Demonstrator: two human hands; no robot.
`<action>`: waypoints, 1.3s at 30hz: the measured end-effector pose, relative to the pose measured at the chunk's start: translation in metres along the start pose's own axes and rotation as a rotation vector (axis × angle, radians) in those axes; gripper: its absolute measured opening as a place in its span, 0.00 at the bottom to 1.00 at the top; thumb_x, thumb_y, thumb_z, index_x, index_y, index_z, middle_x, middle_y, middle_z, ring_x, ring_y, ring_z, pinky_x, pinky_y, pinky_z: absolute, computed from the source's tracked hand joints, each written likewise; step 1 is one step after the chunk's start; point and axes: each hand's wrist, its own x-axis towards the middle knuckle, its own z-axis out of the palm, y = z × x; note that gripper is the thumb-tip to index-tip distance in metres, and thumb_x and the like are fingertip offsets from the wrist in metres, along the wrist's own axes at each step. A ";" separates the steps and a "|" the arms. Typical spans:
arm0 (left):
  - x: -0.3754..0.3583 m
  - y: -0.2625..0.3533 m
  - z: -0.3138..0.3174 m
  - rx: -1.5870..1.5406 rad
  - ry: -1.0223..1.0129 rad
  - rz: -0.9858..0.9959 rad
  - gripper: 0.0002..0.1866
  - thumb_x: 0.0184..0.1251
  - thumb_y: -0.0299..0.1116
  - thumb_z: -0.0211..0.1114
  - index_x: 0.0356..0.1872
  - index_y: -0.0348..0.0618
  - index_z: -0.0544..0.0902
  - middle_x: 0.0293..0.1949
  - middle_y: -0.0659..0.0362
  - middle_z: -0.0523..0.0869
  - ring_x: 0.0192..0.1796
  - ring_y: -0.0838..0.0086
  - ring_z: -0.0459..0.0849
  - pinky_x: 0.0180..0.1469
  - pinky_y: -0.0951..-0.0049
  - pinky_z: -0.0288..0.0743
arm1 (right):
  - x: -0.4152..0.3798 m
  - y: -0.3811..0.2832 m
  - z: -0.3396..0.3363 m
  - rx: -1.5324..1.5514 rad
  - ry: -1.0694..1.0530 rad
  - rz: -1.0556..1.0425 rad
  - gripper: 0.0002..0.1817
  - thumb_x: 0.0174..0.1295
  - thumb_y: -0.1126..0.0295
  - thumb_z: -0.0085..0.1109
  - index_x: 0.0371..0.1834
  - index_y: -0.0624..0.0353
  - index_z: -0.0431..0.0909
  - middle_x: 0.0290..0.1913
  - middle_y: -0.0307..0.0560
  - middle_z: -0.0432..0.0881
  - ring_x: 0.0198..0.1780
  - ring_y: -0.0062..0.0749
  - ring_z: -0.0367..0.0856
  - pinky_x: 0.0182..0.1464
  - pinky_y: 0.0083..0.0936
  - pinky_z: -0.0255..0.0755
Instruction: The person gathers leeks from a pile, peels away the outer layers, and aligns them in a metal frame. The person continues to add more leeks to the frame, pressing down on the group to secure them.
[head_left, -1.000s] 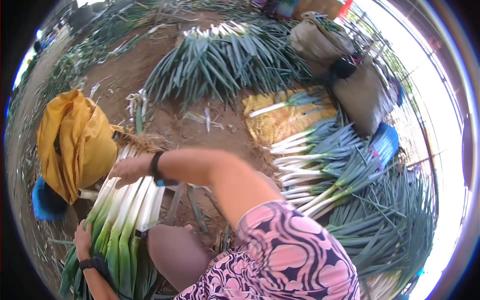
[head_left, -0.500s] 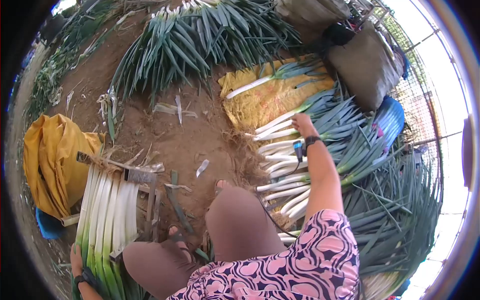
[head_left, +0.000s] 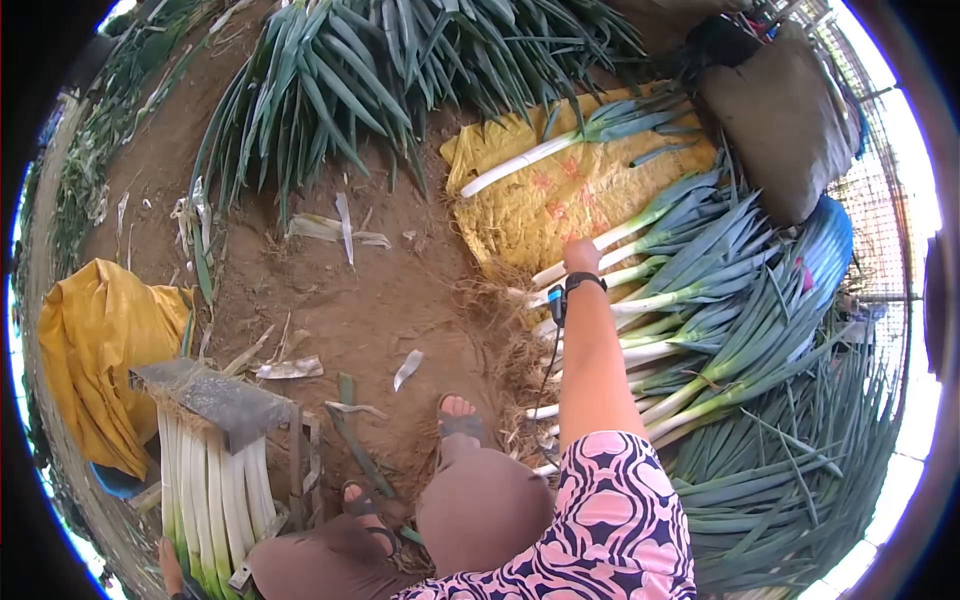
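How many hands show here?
2: the right hand is at a white stalk in the right-hand row; the left hand, partly hidden, is beside the stalks at lower left.

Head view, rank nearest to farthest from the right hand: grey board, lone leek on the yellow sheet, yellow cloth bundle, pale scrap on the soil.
From the right hand, as seen in the head view:
1. lone leek, on the yellow sheet
2. pale scrap, on the soil, left of the hand
3. grey board, farther left
4. yellow cloth bundle, far left

Bright daylight (glare right), fisheye-curved edges
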 end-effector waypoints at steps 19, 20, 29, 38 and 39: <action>-0.017 -0.003 -0.003 0.068 0.092 0.076 0.32 0.78 0.52 0.47 0.70 0.34 0.66 0.70 0.45 0.69 0.72 0.56 0.66 0.72 0.64 0.58 | -0.107 -0.095 -0.029 0.039 0.338 -0.441 0.19 0.57 0.71 0.60 0.54 0.49 0.77 0.53 0.50 0.76 0.63 0.48 0.70 0.60 0.46 0.67; -0.017 0.004 -0.002 0.039 0.096 0.061 0.32 0.78 0.52 0.47 0.70 0.33 0.67 0.69 0.45 0.70 0.72 0.56 0.66 0.71 0.64 0.58 | -0.087 -0.089 -0.018 -0.079 0.362 -0.509 0.19 0.58 0.71 0.58 0.54 0.47 0.77 0.54 0.49 0.76 0.63 0.48 0.70 0.61 0.47 0.66; -0.013 -0.012 -0.002 -0.088 0.095 0.200 0.33 0.76 0.53 0.49 0.67 0.33 0.70 0.67 0.43 0.73 0.70 0.53 0.68 0.70 0.62 0.60 | -0.078 -0.108 -0.078 0.001 0.565 -0.981 0.05 0.63 0.67 0.53 0.41 0.47 0.77 0.40 0.42 0.80 0.51 0.38 0.78 0.56 0.37 0.68; 0.004 0.001 0.024 0.154 0.296 -0.151 0.39 0.66 0.68 0.48 0.67 0.49 0.73 0.64 0.46 0.77 0.66 0.49 0.73 0.68 0.51 0.63 | -0.216 -0.193 -0.391 0.616 0.888 -1.364 0.11 0.61 0.67 0.63 0.42 0.56 0.73 0.35 0.47 0.80 0.36 0.43 0.79 0.41 0.38 0.74; -0.010 0.020 0.020 0.177 0.317 -0.192 0.39 0.66 0.69 0.48 0.67 0.50 0.73 0.62 0.46 0.78 0.65 0.49 0.74 0.67 0.50 0.63 | -0.246 -0.201 -0.431 0.798 0.735 -1.237 0.12 0.61 0.67 0.64 0.43 0.57 0.73 0.35 0.48 0.80 0.34 0.43 0.78 0.38 0.35 0.73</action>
